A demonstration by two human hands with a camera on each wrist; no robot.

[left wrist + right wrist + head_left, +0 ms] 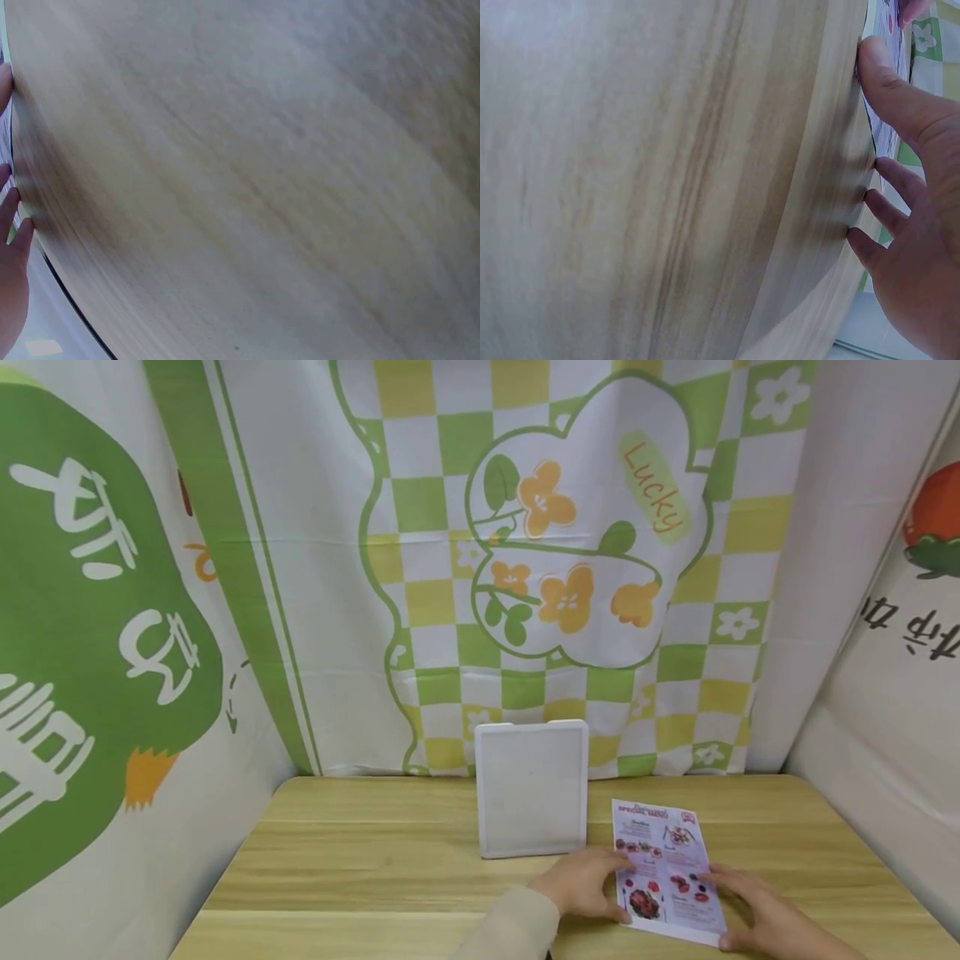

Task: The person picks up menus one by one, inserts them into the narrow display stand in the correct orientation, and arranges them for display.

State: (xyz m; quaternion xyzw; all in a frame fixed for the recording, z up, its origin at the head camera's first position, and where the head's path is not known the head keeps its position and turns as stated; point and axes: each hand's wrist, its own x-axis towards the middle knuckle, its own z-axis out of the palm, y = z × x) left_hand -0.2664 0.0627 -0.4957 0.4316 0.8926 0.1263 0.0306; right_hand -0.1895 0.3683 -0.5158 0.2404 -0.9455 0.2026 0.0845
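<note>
A printed menu sheet (666,870), headed "SPECIAL MENU" and carrying food pictures, lies on the wooden table between the two hands. My left hand (583,883) rests at its left edge, thumb and fingers spread along the side. On the opposite edge is my right hand (768,917), its fingers and thumb touching the border. The right wrist view shows the right thumb on the sheet's edge and the other fingertips down on the wood. Only part of the left hand (11,277) shows in the left wrist view, at the frame's edge.
Left of the menu a white-framed rectangular panel (532,789) stands upright on the wooden table (360,860). Behind the table hangs a green and yellow checkered cloth (420,610) with flowers and the word "Lucky". Printed cloths also hang along both sides.
</note>
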